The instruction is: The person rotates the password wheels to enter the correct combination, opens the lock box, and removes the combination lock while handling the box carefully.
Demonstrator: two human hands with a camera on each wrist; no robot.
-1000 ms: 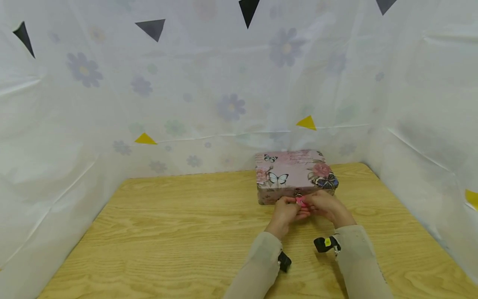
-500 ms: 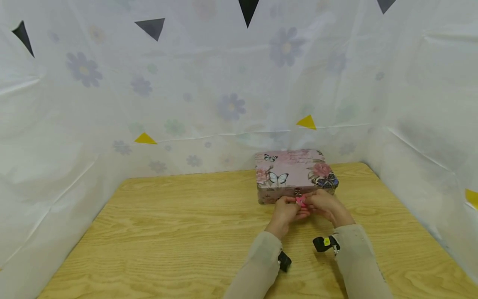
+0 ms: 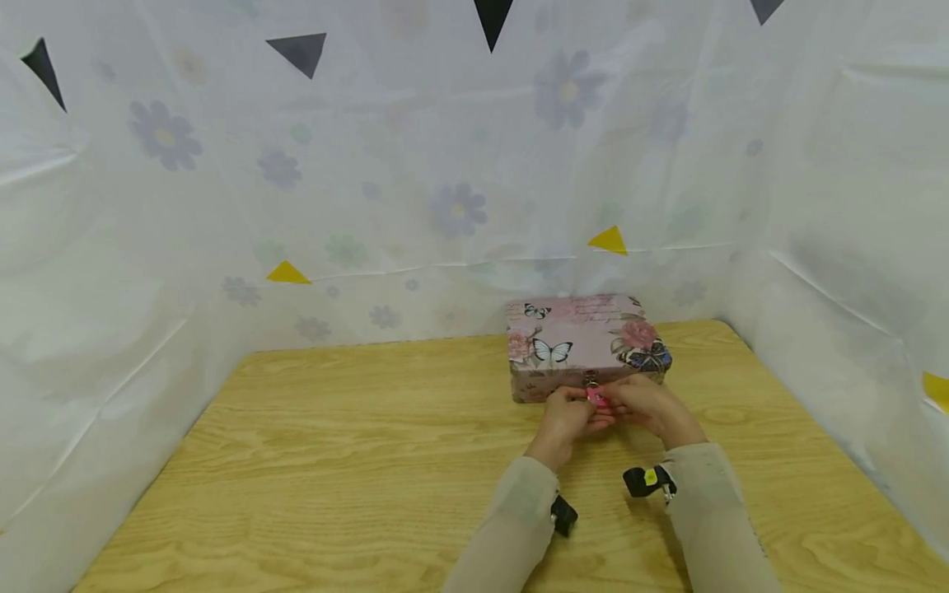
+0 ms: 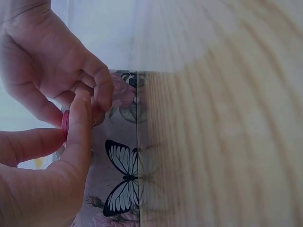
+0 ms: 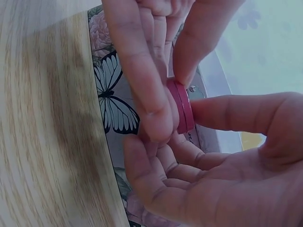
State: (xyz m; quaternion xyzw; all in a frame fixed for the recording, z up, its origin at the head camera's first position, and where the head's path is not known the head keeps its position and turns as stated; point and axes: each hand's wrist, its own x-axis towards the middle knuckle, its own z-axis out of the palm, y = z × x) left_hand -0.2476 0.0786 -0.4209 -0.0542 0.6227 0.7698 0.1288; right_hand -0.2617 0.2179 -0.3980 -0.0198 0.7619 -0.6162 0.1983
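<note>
A pink metal box (image 3: 582, 329) with butterflies and roses printed on it stands at the back right of the table, lid down. At the clasp (image 3: 591, 377) on its front is a small pink padlock (image 3: 596, 396), whose thick rounded edge shows in the right wrist view. My left hand (image 3: 563, 418) pinches the padlock between thumb and forefinger. From the other side my right hand (image 3: 648, 405) grips it too, its thumb (image 5: 232, 113) against the padlock's edge and the other fingers curled below. Between them, the fingers hide much of the padlock.
The wooden table (image 3: 334, 445) stretches to the left and front of the box. White flowered sheeting (image 3: 415, 148) hangs close behind the box and at both sides. Black camera mounts (image 3: 645, 483) stick out from the wrists between the forearms.
</note>
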